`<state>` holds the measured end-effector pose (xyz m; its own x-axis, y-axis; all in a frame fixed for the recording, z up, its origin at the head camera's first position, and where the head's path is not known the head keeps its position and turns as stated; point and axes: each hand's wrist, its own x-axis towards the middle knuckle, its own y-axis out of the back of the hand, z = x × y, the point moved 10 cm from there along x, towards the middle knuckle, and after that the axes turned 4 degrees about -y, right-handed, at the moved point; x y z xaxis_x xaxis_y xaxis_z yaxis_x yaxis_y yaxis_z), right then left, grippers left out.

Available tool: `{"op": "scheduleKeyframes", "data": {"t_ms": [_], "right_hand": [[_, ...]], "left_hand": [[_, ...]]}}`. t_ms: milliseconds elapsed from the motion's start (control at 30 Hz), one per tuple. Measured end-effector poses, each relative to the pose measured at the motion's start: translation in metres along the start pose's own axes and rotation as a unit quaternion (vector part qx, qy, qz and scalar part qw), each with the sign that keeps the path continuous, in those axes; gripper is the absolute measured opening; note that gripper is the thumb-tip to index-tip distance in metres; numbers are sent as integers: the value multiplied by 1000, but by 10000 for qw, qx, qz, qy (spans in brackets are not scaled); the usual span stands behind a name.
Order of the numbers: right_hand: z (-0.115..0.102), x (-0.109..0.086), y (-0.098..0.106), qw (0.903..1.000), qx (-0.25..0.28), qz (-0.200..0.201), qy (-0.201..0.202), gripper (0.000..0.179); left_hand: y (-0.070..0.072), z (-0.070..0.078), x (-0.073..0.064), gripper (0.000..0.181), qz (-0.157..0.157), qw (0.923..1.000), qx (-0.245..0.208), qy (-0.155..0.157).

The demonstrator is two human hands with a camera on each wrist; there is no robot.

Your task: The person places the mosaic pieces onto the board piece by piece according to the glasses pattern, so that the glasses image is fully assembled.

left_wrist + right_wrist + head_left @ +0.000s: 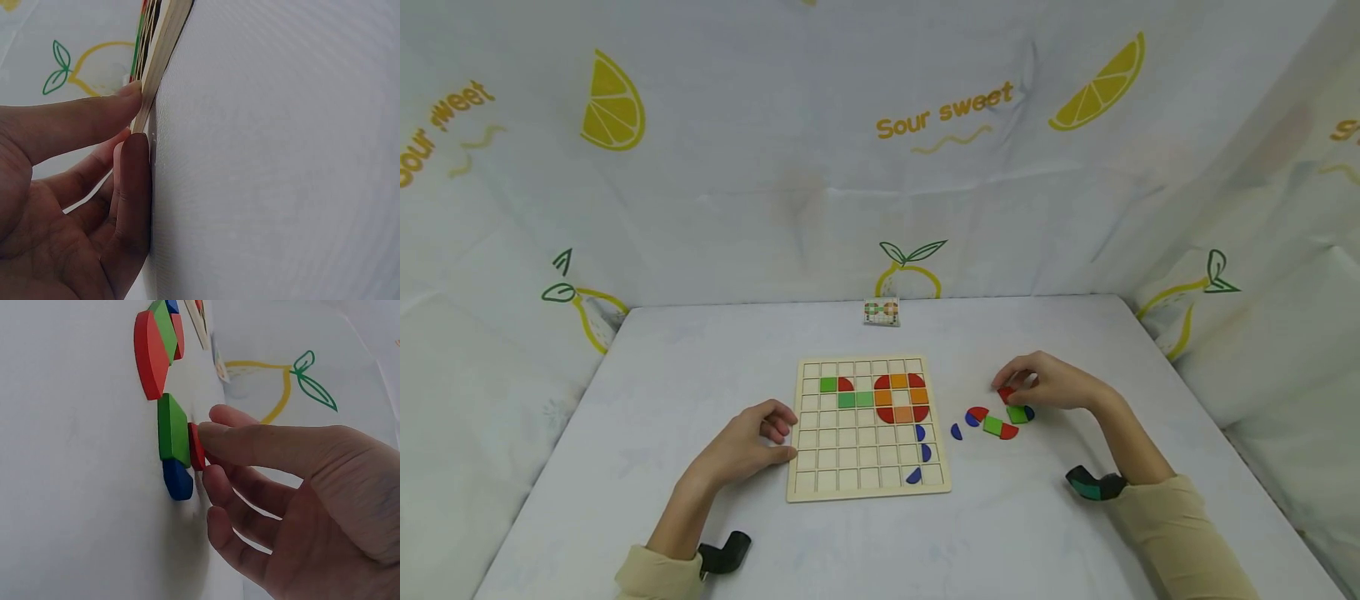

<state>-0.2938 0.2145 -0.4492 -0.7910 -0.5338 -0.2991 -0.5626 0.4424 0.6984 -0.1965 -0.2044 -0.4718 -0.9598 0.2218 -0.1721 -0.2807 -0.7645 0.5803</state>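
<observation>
Hands (747, 442) (1054, 382) half-curled, left touching board (867, 497), right pinching red piece (196, 449)

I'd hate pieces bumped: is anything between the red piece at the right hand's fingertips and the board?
Nothing visible blocks the straight way left from the red piece to the board. On its near side lie a red-and-blue pair and a lone blue piece; slanting toward the board's near half could cross them.
</observation>
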Motion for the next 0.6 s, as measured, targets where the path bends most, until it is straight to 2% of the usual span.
{"op": "scheduleKeyframes", "data": {"t_ms": [400,600], "right_hand": [[7,5,1,9999,94,67,100,29],[13,6,2,9999,110,106,-29,27]], "left_hand": [[1,1,0,38,-18,10000,21,-35],[1,2,0,39,-26,10000,28,-39]]}}
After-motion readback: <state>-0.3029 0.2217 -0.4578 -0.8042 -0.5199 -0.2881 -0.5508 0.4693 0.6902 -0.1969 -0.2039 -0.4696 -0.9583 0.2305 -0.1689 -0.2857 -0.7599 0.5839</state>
